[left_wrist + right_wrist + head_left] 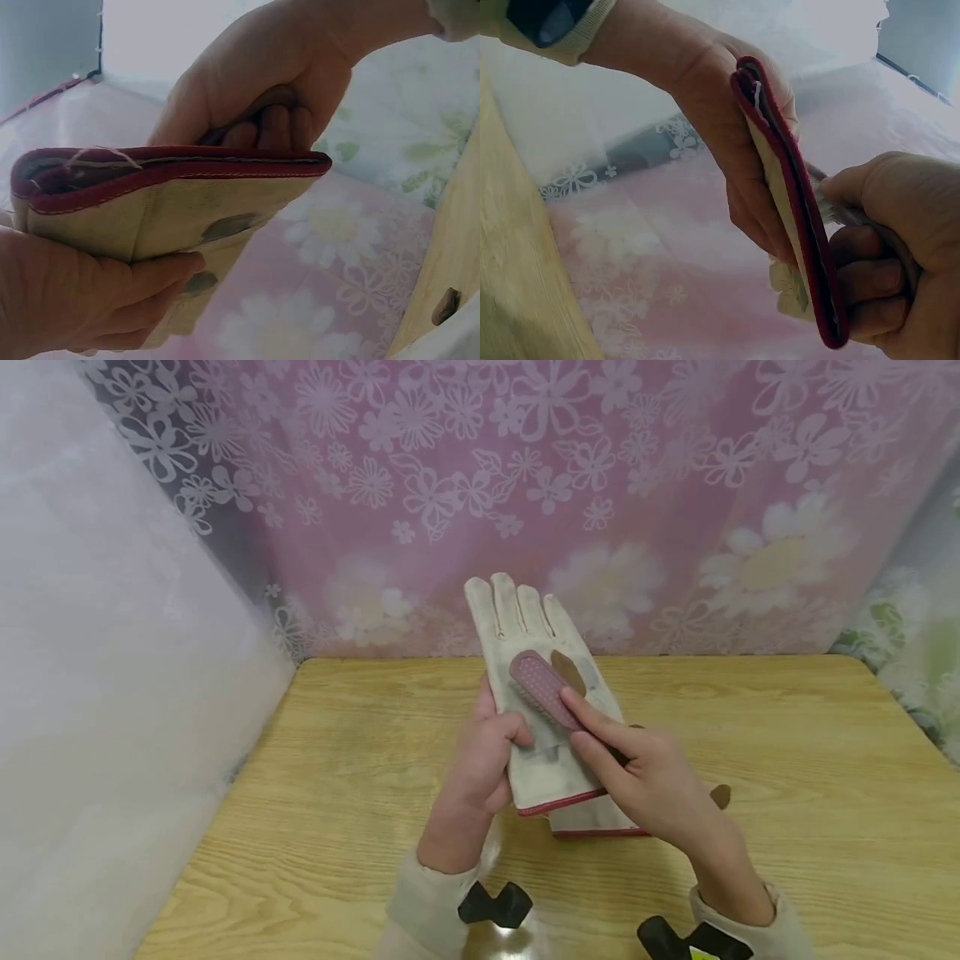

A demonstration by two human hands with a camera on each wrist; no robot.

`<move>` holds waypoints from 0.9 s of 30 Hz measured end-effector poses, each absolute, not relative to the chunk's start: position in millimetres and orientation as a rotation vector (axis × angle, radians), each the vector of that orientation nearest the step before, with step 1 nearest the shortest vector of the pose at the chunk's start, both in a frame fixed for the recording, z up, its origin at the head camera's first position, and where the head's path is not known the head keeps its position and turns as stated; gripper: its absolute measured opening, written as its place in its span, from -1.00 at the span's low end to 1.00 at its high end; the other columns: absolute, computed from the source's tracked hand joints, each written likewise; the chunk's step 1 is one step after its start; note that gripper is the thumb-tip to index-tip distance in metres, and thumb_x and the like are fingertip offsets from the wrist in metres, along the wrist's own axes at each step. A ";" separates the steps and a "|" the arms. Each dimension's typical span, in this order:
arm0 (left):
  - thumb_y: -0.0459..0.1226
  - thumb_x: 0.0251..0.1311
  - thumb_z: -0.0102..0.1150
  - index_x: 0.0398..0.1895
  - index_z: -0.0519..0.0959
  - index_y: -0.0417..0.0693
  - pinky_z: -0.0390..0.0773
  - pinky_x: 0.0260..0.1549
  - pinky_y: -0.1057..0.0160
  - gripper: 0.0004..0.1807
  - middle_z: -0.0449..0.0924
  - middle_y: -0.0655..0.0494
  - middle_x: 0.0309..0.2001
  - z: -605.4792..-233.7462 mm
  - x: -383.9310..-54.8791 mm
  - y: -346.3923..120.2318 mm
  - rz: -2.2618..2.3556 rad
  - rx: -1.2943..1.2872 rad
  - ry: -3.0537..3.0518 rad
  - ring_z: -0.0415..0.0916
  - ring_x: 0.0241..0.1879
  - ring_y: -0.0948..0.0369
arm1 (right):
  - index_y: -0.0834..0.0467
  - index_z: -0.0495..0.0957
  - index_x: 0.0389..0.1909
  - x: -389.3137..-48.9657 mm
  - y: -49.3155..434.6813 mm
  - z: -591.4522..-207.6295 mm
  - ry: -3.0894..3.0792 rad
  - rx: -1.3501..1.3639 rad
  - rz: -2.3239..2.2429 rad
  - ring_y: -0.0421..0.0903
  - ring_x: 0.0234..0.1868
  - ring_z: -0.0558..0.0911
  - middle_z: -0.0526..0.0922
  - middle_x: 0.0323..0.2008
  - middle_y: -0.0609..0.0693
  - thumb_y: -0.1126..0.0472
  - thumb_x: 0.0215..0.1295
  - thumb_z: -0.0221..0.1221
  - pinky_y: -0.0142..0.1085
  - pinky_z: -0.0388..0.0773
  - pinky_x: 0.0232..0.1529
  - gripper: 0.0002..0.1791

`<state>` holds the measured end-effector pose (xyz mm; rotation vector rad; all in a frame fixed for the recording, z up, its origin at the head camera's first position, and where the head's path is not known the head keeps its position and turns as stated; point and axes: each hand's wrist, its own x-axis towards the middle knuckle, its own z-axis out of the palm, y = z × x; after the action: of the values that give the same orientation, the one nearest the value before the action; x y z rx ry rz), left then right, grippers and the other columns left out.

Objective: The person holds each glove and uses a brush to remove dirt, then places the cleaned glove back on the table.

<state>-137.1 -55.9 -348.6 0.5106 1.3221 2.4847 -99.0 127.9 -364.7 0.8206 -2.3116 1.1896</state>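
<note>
My left hand [483,760] holds up an off-white work glove [540,781] with a red-trimmed cuff, thumb across its near face and fingers behind it. The glove's fingers point away from me. In my right hand [656,777] is a brush [542,683] with a dotted, dusty-pink back, gripped by its dark handle. Its bristles lie against the glove's upper face, beside a brown patch [567,672]. In the left wrist view, the cuff [180,161] gapes slightly, with a loose thread, and grey-brown patches mark the underside. The right wrist view shows my right fingers curled round the handle.
A second red-trimmed glove [592,817] lies on the wooden table [337,793] below, mostly covered by the held glove and right hand. A small brown shape [720,796] shows beyond my right wrist. A pink floral curtain [480,510] hangs behind the table.
</note>
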 end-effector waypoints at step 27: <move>-0.63 -0.13 -0.38 0.57 -0.16 0.07 0.23 0.28 0.01 0.04 0.01 -0.11 0.48 -348.6 -151.5 -75.5 2.578 0.477 1.273 0.08 0.37 -0.02 | 0.00 0.49 0.33 -85.0 157.8 -349.6 -2.382 0.780 1.089 -0.49 -0.31 0.52 0.70 0.03 0.02 0.39 0.29 0.25 -0.58 0.41 -0.39 -0.42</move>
<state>-151.5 -75.5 -348.6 0.4769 1.2735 2.5781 -85.0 157.8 -349.6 0.7796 -2.3816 1.0889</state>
